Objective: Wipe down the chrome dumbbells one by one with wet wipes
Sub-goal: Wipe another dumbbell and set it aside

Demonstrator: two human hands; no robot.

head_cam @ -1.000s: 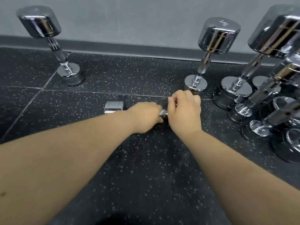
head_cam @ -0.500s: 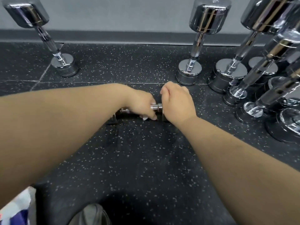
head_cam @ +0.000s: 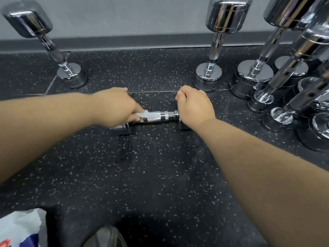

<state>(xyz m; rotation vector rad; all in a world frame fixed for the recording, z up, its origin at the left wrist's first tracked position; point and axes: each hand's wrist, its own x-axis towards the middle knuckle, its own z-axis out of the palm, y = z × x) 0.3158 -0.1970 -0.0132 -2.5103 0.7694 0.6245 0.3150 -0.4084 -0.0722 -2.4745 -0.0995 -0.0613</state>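
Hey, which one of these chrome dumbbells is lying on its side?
The small dumbbell between the left hand and right hand, its knurled handle horizontal. The other dumbbells all stand on one end, upright or leaning.

Bright, even light; glare on standing dumbbells (head_cam: 224,15); edges bend, left hand (head_cam: 115,107) seemingly blurred.

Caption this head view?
Left hand presses a wet wipe on the handle of the lying dumbbell; right hand grips its end.
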